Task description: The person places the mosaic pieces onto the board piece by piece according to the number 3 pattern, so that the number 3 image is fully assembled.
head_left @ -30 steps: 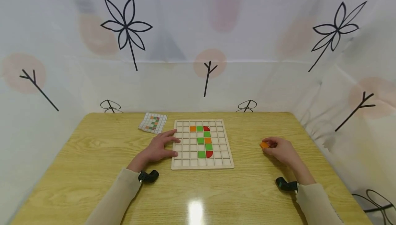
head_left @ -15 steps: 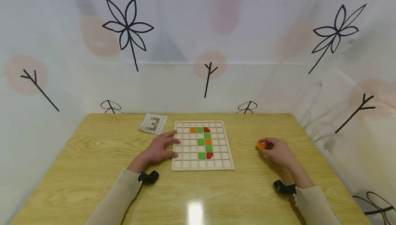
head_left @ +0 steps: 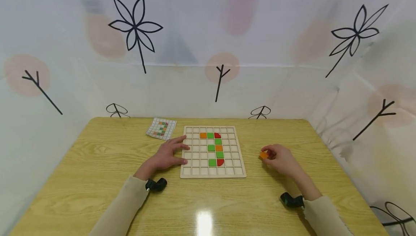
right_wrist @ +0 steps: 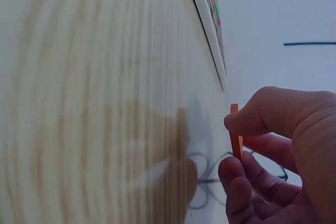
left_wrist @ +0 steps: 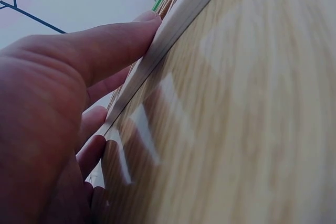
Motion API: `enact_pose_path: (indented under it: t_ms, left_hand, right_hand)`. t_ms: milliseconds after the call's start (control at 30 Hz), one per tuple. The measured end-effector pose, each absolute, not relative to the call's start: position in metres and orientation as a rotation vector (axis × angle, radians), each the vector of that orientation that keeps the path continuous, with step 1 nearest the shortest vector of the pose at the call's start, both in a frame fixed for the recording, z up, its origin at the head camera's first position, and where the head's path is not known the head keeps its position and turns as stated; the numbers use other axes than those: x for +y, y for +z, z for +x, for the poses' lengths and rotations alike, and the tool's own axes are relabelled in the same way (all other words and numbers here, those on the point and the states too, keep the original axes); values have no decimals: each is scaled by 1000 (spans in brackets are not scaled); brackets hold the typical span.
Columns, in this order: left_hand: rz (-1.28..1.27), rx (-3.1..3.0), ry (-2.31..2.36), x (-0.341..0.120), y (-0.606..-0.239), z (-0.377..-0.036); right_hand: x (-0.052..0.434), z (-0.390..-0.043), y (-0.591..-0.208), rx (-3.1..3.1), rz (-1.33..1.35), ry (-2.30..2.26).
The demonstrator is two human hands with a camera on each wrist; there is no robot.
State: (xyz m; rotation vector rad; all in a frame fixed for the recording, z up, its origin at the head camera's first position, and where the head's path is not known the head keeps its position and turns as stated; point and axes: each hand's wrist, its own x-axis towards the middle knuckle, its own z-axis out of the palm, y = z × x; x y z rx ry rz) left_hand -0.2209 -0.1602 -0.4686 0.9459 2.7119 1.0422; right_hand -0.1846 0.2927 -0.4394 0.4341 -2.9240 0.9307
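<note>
A pale wooden grid board (head_left: 232, 159) lies mid-table. Green, orange and red tiles sit in its cells, among them a green tile (head_left: 212, 162), an orange tile (head_left: 219, 148) and a red rounded tile (head_left: 220, 162). My left hand (head_left: 167, 154) rests at the board's left edge, fingers spread and fingertips on the rim; its thumb (left_wrist: 121, 43) lies along that rim in the left wrist view. To the right of the board, my right hand (head_left: 280, 159) pinches a thin orange tile (right_wrist: 235, 129) between thumb and fingers, just above the tabletop.
A paper card (head_left: 161, 129) printed with a coloured grid pattern lies behind the left hand. The wooden table (head_left: 169, 210) meets a fabric backdrop (head_left: 182, 91) with drawn plants at its back edge. Each wrist wears a small black camera (head_left: 292, 200).
My right hand has moved left toward the board, carrying the orange tile. The left hand and the tiles on the board stay where they were.
</note>
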Motion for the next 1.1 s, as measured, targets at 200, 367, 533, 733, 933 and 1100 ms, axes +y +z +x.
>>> enact_pose_path:
  t_ms: [200,367,533,733,933,1100]
  left_hand:
    - [952,2722,1036,-160,-469,-222]
    - [941,2716,1036,-160,-469,-223]
    - [931,2704,1042,-160,-467,-222]
    - [927,2700,1051,-159,-466,-221]
    - [941,2702,1046,-158,-466,-222]
    - [938,2705,1040,-159,-468,-222]
  right_hand:
    - [277,-184,-442,-2936,525,907]
    - [262,-184,-443,-2973,546,873]
    - [243,-182,-442,-2981,591,882]
    - [219,-179,-438,-2975,667,900]
    - [200,-177,-431,-2948,722,912]
    - [185,-178,-431,-2918,810,918]
